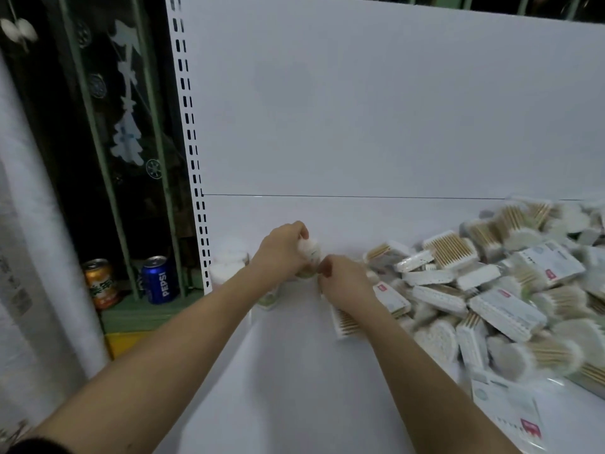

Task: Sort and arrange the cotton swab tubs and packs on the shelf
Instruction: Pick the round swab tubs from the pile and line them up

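Left hand (281,249) gripped a round clear tub (309,250) packed with white-tipped swabs, held above the white shelf (294,371); right hand (343,280) was curled beside it, grip unclear; two more tubs (227,267) stood left; uncounted heap of packs (491,290) lay right; two cans (131,281) beyond the shelf.

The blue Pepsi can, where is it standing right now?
In the head view the blue Pepsi can stands at the lower left, outside the white shelf, on a green ledge beside an orange can.
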